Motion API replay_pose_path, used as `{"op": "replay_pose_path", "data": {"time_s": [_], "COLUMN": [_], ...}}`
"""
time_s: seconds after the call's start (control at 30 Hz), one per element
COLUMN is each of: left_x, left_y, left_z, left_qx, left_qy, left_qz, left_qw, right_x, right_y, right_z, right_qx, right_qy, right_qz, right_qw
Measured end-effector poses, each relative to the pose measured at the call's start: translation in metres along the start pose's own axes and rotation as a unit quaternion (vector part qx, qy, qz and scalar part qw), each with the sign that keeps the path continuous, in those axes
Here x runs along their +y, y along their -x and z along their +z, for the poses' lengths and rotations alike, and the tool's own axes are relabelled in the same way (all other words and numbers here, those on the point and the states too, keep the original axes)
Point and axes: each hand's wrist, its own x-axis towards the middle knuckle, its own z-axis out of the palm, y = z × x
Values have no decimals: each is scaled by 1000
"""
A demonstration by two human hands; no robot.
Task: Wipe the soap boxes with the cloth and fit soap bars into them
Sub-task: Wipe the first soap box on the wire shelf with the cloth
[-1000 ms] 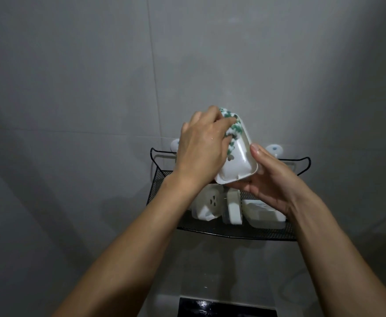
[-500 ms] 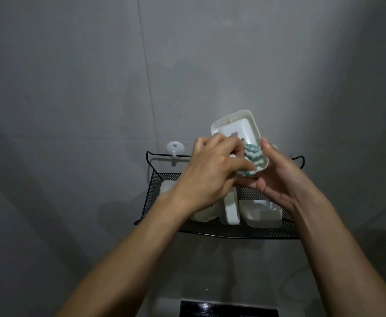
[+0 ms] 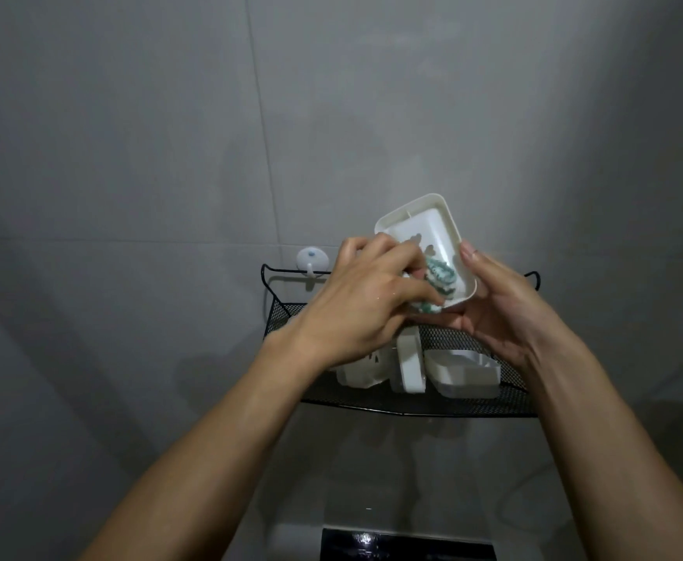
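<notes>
My right hand (image 3: 498, 301) holds a white soap box (image 3: 421, 224) tilted up, its open inside facing me, just above the shelf. My left hand (image 3: 364, 301) presses a green-and-white cloth (image 3: 439, 281) into the lower end of that box. Drain holes show in the box floor above the cloth. Below my hands, on the black mesh shelf (image 3: 412, 404), lie other white soap box parts: one (image 3: 362, 370) partly under my left wrist, one on edge (image 3: 409, 360), and one lying flat (image 3: 467, 372) at the right. No soap bar is clearly visible.
The shelf hangs on a grey tiled wall from a white suction hook (image 3: 311, 259) at its left corner. A dark glossy object (image 3: 406, 544) shows at the bottom edge, below the shelf.
The box was turned from bottom-towards-me to open-side-towards-me. The cloth went from the outside of the box to the inside, where my left hand keeps rubbing the lower end.
</notes>
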Motion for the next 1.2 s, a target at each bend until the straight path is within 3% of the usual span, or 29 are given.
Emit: {"op": "replay_pose_path", "data": {"time_s": [0.2, 0.33, 0.43, 0.5, 0.6, 0.73, 1.2], "left_x": [-13, -15, -15, -11, -4, -9, -10], "left_y": [10, 2, -7, -14, -19, -23, -16], "left_z": [1, -13, -25, -24, -8, 1, 11], "left_qx": [25, 189, 270, 259, 176, 129, 62], "left_qy": [-8, 102, 86, 58, -21, -112, -88], "left_qz": [-60, -173, -198, -175, -123, -138, -182], "left_qw": [998, 961, 938, 948, 976, 976, 977], "right_x": [-1, 1, 5, 5, 5, 7, 1], "right_y": [3, 2, 1, 0, -1, 2, 3], "right_z": [-2, -3, -1, 3, 7, 3, 2], "right_qx": [30, 28, 12, 0, -17, 4, 80], "right_qy": [-6, -32, -32, -26, -3, 10, 29], "right_qz": [15, 37, 47, 44, 29, 21, -47], "right_qw": [999, 998, 998, 999, 999, 1000, 995]}}
